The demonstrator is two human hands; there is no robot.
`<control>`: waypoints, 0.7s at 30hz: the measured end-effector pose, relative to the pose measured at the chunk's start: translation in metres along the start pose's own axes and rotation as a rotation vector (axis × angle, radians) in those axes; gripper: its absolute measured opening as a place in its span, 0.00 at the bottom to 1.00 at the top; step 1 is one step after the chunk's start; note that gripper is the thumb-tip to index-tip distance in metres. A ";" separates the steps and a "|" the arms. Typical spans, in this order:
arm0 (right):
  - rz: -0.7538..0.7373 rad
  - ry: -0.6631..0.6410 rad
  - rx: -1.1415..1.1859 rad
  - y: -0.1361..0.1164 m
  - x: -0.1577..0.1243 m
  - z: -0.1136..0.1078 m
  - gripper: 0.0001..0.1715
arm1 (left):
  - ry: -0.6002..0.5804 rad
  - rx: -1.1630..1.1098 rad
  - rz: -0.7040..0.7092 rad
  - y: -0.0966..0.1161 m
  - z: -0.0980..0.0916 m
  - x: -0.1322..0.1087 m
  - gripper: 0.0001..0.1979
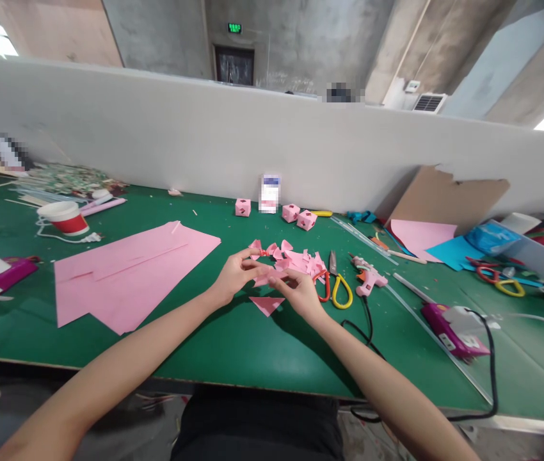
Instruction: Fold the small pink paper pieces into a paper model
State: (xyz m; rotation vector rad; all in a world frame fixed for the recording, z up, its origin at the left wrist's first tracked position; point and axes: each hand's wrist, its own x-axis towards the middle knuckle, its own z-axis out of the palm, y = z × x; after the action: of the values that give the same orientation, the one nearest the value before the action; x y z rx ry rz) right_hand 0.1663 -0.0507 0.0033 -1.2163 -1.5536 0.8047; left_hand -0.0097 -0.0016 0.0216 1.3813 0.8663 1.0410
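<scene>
Both hands meet over the middle of the green table. My left hand (237, 274) and my right hand (298, 291) pinch a small piece of pink paper (263, 275) between them, partly covered by the fingers. Just below lies a pink paper triangle (267, 305), flat on the table. Behind my hands is a heap of pink paper scraps (303, 261). Scissors with red and yellow handles (342, 291) lie to the right of my right hand, with a pink glue gun (369, 278) beside them.
Large pink sheets (128, 282) cover the left of the green table (205, 346). Pink paper cubes (242, 207) stand near the partition (180, 141). A paper cup (64, 219) is at left; a purple power strip (452, 333), black cable and cardboard (440, 195) are at right.
</scene>
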 end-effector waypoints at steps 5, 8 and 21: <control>0.041 -0.020 0.097 -0.002 -0.001 0.004 0.20 | 0.033 -0.111 -0.014 -0.006 0.005 0.000 0.25; 0.041 -0.010 0.050 0.002 -0.001 0.005 0.19 | 0.063 -0.111 -0.026 -0.007 0.008 -0.002 0.23; -0.021 0.021 -0.005 0.005 0.000 0.005 0.20 | 0.077 -0.080 0.020 0.000 0.010 -0.004 0.25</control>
State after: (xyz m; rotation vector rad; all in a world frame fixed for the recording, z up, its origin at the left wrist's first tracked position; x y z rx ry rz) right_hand 0.1635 -0.0489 -0.0027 -1.2064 -1.5500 0.7725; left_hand -0.0020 -0.0088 0.0212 1.2926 0.8593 1.1380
